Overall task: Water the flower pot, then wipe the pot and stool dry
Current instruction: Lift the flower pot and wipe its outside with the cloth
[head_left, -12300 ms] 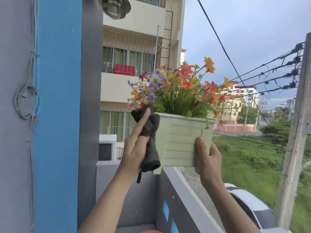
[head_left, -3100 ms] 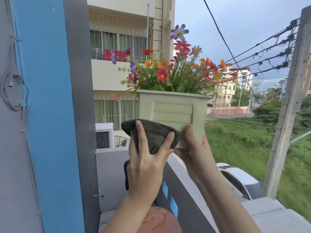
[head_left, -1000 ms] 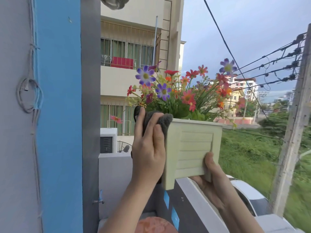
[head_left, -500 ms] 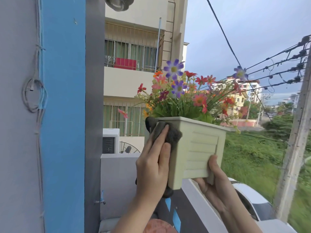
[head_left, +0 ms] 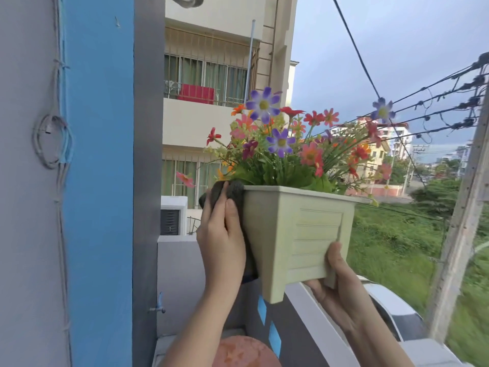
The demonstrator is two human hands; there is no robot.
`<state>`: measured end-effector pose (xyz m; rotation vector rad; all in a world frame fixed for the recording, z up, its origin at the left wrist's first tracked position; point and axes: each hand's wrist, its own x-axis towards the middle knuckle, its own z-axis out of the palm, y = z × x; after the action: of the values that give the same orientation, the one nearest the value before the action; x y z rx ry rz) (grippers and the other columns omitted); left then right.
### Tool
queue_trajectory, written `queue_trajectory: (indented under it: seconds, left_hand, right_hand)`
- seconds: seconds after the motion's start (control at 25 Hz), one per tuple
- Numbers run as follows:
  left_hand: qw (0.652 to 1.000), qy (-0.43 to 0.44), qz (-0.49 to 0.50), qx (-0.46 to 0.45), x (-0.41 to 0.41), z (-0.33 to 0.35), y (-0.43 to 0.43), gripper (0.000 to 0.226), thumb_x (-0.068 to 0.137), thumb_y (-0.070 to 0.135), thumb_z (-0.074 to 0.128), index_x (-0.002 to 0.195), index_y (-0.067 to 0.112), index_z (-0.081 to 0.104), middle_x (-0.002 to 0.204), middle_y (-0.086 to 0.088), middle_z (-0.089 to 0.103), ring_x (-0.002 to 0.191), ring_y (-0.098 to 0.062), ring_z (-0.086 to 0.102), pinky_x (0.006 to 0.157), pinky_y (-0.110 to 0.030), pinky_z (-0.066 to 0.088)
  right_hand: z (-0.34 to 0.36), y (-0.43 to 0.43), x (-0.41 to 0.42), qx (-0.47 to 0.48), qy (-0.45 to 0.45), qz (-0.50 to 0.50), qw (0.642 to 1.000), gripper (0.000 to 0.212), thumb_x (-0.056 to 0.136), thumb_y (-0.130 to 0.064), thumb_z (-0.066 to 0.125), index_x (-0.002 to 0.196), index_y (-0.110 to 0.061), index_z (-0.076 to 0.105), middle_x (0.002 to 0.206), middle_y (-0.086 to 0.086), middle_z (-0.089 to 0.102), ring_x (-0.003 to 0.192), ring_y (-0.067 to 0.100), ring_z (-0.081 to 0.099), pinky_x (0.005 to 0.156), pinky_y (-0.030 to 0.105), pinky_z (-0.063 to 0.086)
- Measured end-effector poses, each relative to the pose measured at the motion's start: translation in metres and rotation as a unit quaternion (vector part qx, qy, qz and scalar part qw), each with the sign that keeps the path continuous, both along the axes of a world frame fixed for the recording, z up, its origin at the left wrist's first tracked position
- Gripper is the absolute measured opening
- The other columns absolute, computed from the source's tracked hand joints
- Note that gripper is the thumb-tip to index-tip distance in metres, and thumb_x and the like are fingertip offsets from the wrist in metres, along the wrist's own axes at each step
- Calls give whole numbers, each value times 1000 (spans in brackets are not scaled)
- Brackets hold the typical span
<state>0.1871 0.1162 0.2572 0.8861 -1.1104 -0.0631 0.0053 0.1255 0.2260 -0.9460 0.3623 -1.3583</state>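
Up in the air, the pot is carried between both hands, tipped a little so its right end sits lower. The left hand lies flat against the pot's left side. Its fingers are straight and close together, pressing a dark cloth onto the wall just under the rim. The cloth bunches above the fingertips, and a dark fold of it hangs below the palm, against the pot's lower left edge. Whether the thumb pinches the cloth cannot be told.

The right hand clamps the pot's lower right corner. Its thumb lies up the ribbed front face, and the palm and remaining fingers cup the base from beneath, so it takes the weight.

The pot is pale green, and flowers in red, orange, pink and purple rise from it on green stems. It hangs above a grey wall marked with small blue rectangles. Below the left forearm, at the bottom edge, shows a round reddish top. A white car stands beyond the wall.
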Motion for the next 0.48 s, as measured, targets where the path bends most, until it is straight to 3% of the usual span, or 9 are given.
queue_trajectory:
  seconds: [0.16,0.24,0.36,0.48]
  left_hand:
    - [991,-91,-83,-57,-17,-4,24,42,96,38,35,138,31,34,145,0,45,134,-7,39,107,-20,33]
    - [993,-93,-65,-25,-15,-1,17,45,96,41,30,141,34,31,148,3,40,137,-8,34,108,-19,29]
    - [998,-40,-40,42,-3,6,0,48,95,41,26,139,29,42,147,4,42,137,-13,34,107,-22,29]
    - [996,-28,-13,85,5,15,-1,45,97,39,27,134,26,50,133,-4,55,124,-23,47,103,-38,38]
  right_hand:
    - [5,-1,1,-14,10,-14,1000,72,25,-48,95,89,-20,79,106,5,75,94,19,72,66,41,60]
    - [5,1,2,-14,6,-11,1000,71,26,-47,95,90,-19,79,106,5,74,94,20,72,64,40,61]
    - [2,6,2,-6,-14,-8,1000,72,22,-44,97,86,-18,79,101,5,76,89,21,73,57,39,61]
    - [1,9,2,-12,-43,-4,999,71,19,-40,97,84,-16,80,97,5,77,85,20,74,51,35,60]
